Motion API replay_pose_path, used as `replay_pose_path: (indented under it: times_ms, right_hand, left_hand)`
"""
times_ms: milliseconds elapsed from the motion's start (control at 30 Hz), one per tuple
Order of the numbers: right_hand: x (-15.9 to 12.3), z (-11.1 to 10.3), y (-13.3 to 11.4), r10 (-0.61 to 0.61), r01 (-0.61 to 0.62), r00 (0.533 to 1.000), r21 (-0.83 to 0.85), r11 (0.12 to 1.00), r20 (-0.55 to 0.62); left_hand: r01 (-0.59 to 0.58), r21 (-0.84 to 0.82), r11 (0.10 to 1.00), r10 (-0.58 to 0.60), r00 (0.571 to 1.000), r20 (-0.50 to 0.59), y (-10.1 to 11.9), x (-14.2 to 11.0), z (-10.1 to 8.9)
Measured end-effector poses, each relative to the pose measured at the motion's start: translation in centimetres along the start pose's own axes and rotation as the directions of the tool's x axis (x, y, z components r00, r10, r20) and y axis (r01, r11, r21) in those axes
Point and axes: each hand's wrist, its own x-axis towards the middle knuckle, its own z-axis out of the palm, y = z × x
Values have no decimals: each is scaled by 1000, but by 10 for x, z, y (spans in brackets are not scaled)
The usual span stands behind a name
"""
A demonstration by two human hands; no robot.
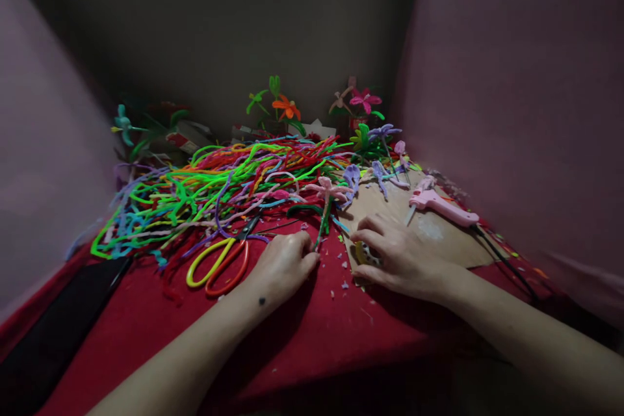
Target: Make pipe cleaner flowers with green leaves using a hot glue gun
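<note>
My left hand (287, 266) pinches the thin green stem of a pink pipe-cleaner flower (325, 190), its petals upright above my fingers. A dark green pipe-cleaner leaf (305, 208) shows beside the stem. My right hand (397, 257) curls its fingers round a small round thing, yellowish with dark spots, that looks like a roll of tape (366, 254), at the near left edge of a cardboard sheet (453, 240). My fingers hide part of it. Just left of my left hand lie scissors (227, 266) with one yellow and one red handle loop.
A heap of coloured pipe cleaners (234, 175) spreads behind the scissors. A pink glue gun (441, 203) with a black cord lies on the cardboard near purple petal pieces (351, 181). Finished flowers (286, 107) stand at the back. Scraps dot the red cloth (312, 344); a black strip (73, 325) lies left.
</note>
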Motion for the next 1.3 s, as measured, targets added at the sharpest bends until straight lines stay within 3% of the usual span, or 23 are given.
replay_pose_path:
  times_ms: [133, 233, 300, 333, 433, 533, 700, 867, 1000, 1300]
  right_hand:
    - [4, -6, -3, 27, -16, 995, 114, 993, -98]
    - [15, -10, -10, 181, -121, 975, 372, 920, -132]
    - [27, -9, -16, 320, -250, 948, 613, 749, -4]
    - [34, -7, -19, 353, -282, 933, 737, 614, 63]
    - [53, 1, -25, 339, -202, 935, 940, 274, 102]
    - [66, 8, -29, 307, -106, 950, 983, 149, 56]
    - [75, 7, -37, 314, -109, 945, 993, 52, 88]
    - [80, 4, -39, 276, -131, 955, 989, 64, 109]
    - [81, 6, -38, 263, -150, 957, 984, 99, 120]
    - [79, 10, -36, 219, -172, 966, 976, 137, 139]
  left_hand:
    - [-24, -118, 993, 14, 997, -81, 2, -4, -7]
    - [-59, -316, 947, 20, 992, -125, 7, -12, -16]
    - [-50, -441, 896, 4, 994, -105, 13, -17, -21]
    - [-41, -488, 872, -2, 996, -88, 16, -19, -23]
    - [-22, -575, 818, -4, 999, -42, 23, -25, -26]
    - [-19, -624, 781, 6, 1000, -24, 23, -27, -28]
    - [-37, -720, 693, 20, 999, -32, 14, -28, -34]
    - [-217, -714, 666, 15, 961, -277, 12, -29, -38]
    - [-320, -665, 675, 53, 920, -389, 10, -28, -35]
    - [-382, -588, 713, 187, 912, -365, 5, -25, -38]
